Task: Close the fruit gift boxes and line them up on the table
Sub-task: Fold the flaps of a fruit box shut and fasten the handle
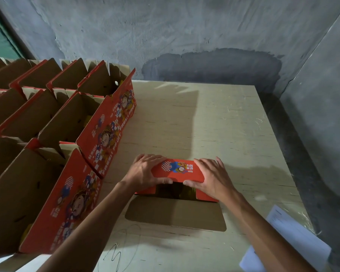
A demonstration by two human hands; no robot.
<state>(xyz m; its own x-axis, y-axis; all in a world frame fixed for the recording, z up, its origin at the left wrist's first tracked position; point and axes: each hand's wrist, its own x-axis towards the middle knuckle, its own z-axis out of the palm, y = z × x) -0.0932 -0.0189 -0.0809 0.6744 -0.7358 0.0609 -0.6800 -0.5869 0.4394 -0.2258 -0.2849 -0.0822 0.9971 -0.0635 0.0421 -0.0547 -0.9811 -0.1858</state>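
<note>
A red fruit gift box [178, 171] with a cartoon print stands on the pale wooden table [224, 124], near its front middle. My left hand [145, 171] grips the left end of its red top flap, thumb under the edge. My right hand [210, 175] grips the right end the same way. The flap is folded partly down; a dark gap [175, 190] beneath it shows yellow inside. The box's brown near flap [175, 214] lies flat toward me. Several open red gift boxes [106, 122] stand in rows on the left, lids raised.
A white sheet of paper [291, 234] lies at the table's front right edge. Grey concrete walls close in behind and to the right. Pencil scribbles [118, 250] mark the tabletop near me. Bare tabletop lies beyond and right of the box.
</note>
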